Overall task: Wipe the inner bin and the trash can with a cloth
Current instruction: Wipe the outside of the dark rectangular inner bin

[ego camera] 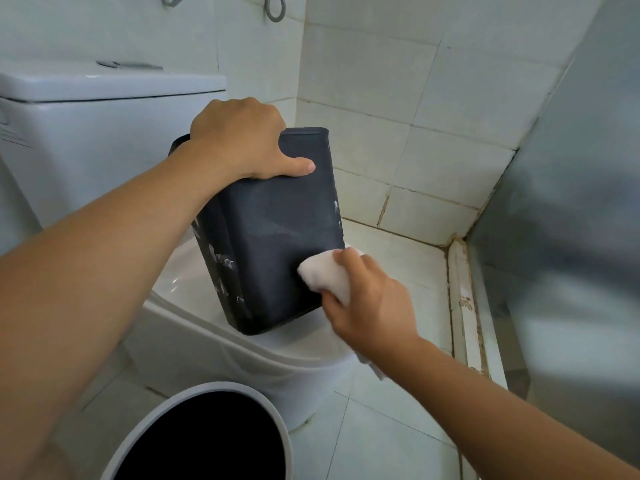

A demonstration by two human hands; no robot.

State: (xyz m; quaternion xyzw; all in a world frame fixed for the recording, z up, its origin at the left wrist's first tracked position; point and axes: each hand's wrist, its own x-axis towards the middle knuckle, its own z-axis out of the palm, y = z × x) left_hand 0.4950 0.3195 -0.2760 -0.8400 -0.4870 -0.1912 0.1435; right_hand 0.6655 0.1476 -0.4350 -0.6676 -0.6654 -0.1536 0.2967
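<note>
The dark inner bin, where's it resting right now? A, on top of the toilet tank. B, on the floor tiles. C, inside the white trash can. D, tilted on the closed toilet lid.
D: the inner bin leans with its bottom edge on the toilet lid, steadied by the left hand.

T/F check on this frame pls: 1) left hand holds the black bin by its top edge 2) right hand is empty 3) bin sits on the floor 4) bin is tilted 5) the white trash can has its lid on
1) True. The left hand grips the top edge of the black bin.
2) False. The right hand holds a white cloth and presses it against the bin's side, low down.
3) False. Its bottom edge rests on the closed toilet lid.
4) True. It leans, resting on one bottom edge rather than standing flat.
5) False. The white trash can on the floor is open; its dark inside shows.
</note>
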